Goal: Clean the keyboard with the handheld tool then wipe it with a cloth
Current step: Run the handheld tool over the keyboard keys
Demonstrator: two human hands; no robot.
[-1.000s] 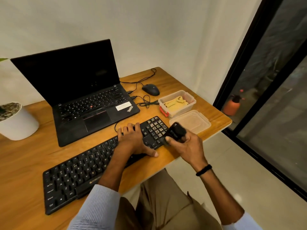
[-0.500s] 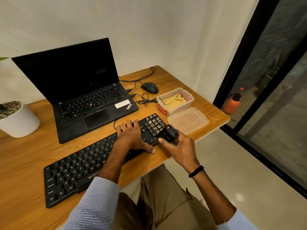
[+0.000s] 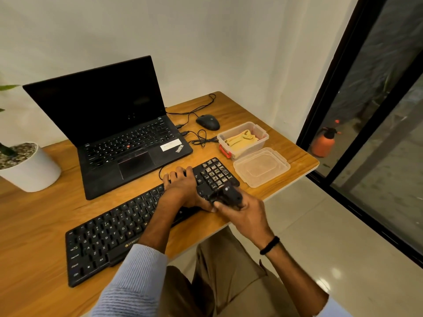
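Note:
A black keyboard (image 3: 107, 236) lies slanted across the wooden desk (image 3: 39, 216). My left hand (image 3: 182, 187) presses flat on its right half, just left of the number pad. My right hand (image 3: 243, 211) grips a small black handheld tool (image 3: 229, 194) held against the number pad's near corner. A yellow cloth (image 3: 240, 140) lies folded inside a clear plastic box (image 3: 261, 140) at the right of the desk, apart from both hands.
An open black laptop (image 3: 128, 143) stands behind the keyboard. The box's clear lid (image 3: 262, 167) rests by the desk's right edge. A black mouse (image 3: 207, 122) with cables sits at the back, and a white plant pot (image 3: 34, 170) at the left.
The tool in my right hand has slid left and down onto the number pad's near corner. My left hand stays on the keyboard. The view has shifted slightly.

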